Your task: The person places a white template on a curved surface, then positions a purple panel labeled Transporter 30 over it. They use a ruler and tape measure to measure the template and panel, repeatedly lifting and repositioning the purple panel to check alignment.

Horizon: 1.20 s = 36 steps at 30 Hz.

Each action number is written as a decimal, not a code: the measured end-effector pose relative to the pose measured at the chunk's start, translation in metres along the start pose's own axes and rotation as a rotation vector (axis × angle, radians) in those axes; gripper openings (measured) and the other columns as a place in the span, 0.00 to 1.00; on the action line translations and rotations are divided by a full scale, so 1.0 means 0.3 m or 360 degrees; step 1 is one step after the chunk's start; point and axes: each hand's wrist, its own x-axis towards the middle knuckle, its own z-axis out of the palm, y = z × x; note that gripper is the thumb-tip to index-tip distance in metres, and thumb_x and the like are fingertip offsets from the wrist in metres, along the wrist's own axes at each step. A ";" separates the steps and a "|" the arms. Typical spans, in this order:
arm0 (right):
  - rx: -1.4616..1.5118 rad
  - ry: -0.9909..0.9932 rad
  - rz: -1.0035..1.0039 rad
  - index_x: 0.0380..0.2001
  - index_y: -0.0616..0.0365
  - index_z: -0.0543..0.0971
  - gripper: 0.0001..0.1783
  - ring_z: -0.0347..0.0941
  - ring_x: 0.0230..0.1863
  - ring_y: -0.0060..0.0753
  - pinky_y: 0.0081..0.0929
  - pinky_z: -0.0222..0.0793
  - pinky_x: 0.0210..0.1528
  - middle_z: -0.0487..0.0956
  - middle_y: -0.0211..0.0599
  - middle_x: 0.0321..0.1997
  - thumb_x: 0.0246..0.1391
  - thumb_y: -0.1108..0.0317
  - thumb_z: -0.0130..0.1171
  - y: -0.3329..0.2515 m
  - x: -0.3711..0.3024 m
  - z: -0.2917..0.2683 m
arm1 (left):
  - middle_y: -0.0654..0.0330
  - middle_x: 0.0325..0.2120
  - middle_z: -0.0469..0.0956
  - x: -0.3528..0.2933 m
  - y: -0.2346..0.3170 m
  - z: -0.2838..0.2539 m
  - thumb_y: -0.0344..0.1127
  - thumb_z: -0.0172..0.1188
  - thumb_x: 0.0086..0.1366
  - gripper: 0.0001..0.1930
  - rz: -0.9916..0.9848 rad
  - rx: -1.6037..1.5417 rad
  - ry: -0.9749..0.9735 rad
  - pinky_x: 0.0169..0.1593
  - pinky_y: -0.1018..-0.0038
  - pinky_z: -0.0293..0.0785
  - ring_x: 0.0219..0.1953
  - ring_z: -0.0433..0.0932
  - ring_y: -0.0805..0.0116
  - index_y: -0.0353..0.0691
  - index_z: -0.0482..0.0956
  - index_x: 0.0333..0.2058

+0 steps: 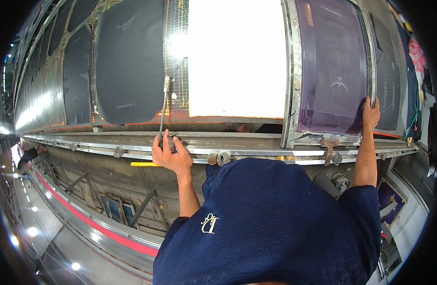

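Note:
My left hand (172, 154) is at the table's near edge, its fingers curled around the lower end of a thin metal rod (163, 111). The rod points away from me and carries a silvery cylindrical tip (167, 84). What the palm covers is hidden. Over at the right, my right hand (370, 115) grips the right side bar of a screen printing frame (290, 90). The frame's purple mesh (332, 102) bears a pale curved emblem and lies over the table. Left of the frame is a bright white rectangular panel (236, 57).
Dark grey sheets (128, 66) with rounded corners lie to the left, another dark printed sheet (388, 80) to the right. A metal rail (252, 153) with knobs runs along the near edge. Red-striped rails (104, 232) stand at the lower left, and another person (30, 156) is far left.

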 end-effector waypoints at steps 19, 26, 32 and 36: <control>0.0110 -0.0052 0.0035 0.66 0.47 0.74 0.37 0.76 0.58 0.62 0.50 0.71 0.60 0.82 0.57 0.54 0.60 0.38 0.58 -0.043 -0.025 -0.037 | 0.57 0.52 0.77 0.002 -0.001 0.002 0.35 0.65 0.61 0.16 0.0023 0.0004 0.0038 0.57 0.55 0.61 0.53 0.74 0.54 0.50 0.87 0.49; 0.0048 -0.0005 -0.0005 0.65 0.48 0.75 0.36 0.76 0.58 0.63 0.51 0.71 0.60 0.82 0.57 0.54 0.61 0.39 0.57 -0.026 -0.018 -0.025 | 0.58 0.52 0.77 0.000 0.001 -0.002 0.37 0.64 0.64 0.16 0.0009 0.0026 0.0009 0.58 0.54 0.61 0.54 0.74 0.55 0.51 0.86 0.51; 0.0073 -0.0024 -0.0005 0.66 0.47 0.74 0.36 0.75 0.59 0.63 0.51 0.70 0.61 0.81 0.59 0.55 0.61 0.39 0.57 -0.018 -0.014 -0.018 | 0.58 0.53 0.77 -0.001 -0.004 0.001 0.37 0.64 0.65 0.16 0.0020 0.0029 0.0021 0.58 0.54 0.61 0.54 0.74 0.55 0.51 0.86 0.51; 0.0055 -0.0006 -0.0012 0.66 0.47 0.74 0.37 0.75 0.59 0.62 0.51 0.70 0.61 0.80 0.59 0.56 0.61 0.39 0.57 -0.007 -0.010 -0.009 | 0.57 0.52 0.77 -0.001 -0.004 0.006 0.35 0.65 0.61 0.16 0.0007 0.0021 0.0041 0.56 0.55 0.62 0.53 0.74 0.54 0.51 0.87 0.49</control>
